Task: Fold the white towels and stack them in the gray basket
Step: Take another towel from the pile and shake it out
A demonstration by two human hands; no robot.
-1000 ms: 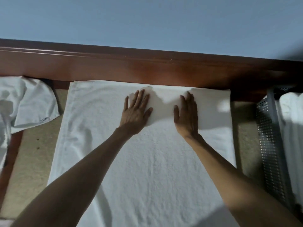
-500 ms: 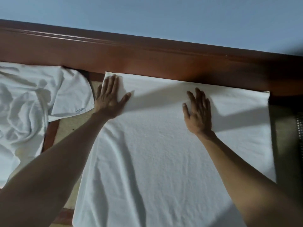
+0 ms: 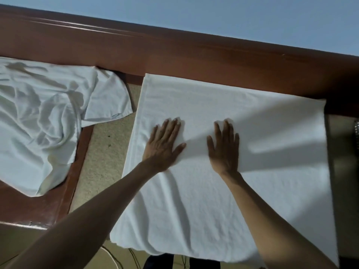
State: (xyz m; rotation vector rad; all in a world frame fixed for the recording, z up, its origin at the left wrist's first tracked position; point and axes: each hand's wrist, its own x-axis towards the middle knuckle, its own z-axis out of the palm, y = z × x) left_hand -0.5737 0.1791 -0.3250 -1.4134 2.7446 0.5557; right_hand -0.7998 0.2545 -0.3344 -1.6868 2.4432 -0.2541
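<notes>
A white towel [image 3: 262,191] lies spread flat on the beige table top, its far edge against the wooden rail. My left hand [image 3: 165,144] presses flat on it, fingers straight, left of the middle. My right hand [image 3: 225,148] lies flat beside it, a hand's width to the right. A crumpled heap of white towels [image 3: 42,117] sits to the left. Only a sliver of the gray basket [image 3: 356,131] shows at the right edge.
A brown wooden rail [image 3: 174,53] runs along the far side, with a blue wall behind. A wooden ledge [image 3: 38,208] lies under the crumpled heap. Bare beige surface [image 3: 104,152] shows between the two towels. Cables lie on the floor below the near edge.
My left hand slid from the towel's far left corner back toward the middle, close to the right hand. Both hands came slightly nearer to me. The view tilted and shifted left.
</notes>
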